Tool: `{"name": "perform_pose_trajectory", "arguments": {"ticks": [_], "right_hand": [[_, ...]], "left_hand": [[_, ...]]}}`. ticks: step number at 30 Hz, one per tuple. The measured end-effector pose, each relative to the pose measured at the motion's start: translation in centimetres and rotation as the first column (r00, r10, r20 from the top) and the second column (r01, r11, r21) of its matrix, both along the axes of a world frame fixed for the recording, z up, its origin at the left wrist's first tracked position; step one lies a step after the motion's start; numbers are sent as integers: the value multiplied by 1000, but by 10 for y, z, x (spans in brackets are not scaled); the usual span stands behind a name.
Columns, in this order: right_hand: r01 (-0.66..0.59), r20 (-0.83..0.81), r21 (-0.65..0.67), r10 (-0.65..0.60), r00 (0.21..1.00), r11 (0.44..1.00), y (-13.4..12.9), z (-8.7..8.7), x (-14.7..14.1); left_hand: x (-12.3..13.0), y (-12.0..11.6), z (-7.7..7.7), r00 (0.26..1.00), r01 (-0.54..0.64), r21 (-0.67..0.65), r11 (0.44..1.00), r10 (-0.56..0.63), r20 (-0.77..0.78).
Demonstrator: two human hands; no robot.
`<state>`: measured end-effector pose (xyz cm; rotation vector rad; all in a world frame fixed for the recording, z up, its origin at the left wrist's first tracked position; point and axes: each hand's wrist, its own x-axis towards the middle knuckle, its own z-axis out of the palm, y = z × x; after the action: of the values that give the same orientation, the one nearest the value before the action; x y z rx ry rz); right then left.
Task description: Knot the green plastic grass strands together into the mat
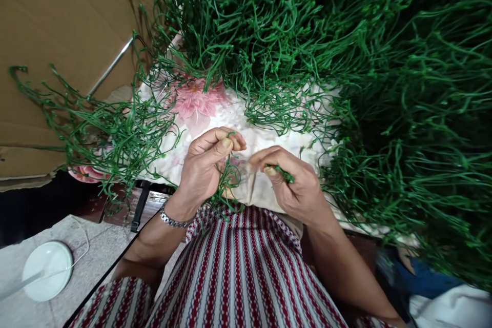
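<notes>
My left hand (207, 164) pinches a few thin green stems between thumb and forefinger, and more stems (229, 177) hang below it toward my lap. Close by on the right, my right hand (294, 182) is closed on a short green bunch (282, 172) that pokes out between its fingers. The two hands are apart, over a white cloth (253, 184) with a pink flower print (198, 100). A looser heap of curly green stems (130, 130) lies beyond my left hand.
A very large pile of green stems (261, 20) covers the back and right side. Brown cardboard (65, 20) with a metal rod (111, 66) stands at the left. On the floor at lower left is a round white object (48, 271).
</notes>
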<state>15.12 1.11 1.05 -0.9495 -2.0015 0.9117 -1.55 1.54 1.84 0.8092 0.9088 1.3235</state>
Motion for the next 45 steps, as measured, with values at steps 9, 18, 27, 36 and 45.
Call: {"name": "perform_pose_trajectory", "arguments": {"ticks": [9,18,27,36,45], "right_hand": [[-62,-29,-177,58,998,982,-3,1,-22],[38,-75,-178,-52,996,983,-2,-3,-14],[21,83,22,-22,996,1000,-2,0,-13],[-83,156,-43,89,984,996,1,6,-7],[-69,-23,-43,68,997,997,1,3,-7]], "left_hand": [[3,4,-2,984,-29,215,976,66,-166],[-11,-26,6,495,62,407,911,326,-805],[-11,-26,-5,537,144,389,910,258,-803],[-8,-29,-5,432,149,512,846,410,-804],[-11,-26,-1,548,218,363,906,194,-814]]}}
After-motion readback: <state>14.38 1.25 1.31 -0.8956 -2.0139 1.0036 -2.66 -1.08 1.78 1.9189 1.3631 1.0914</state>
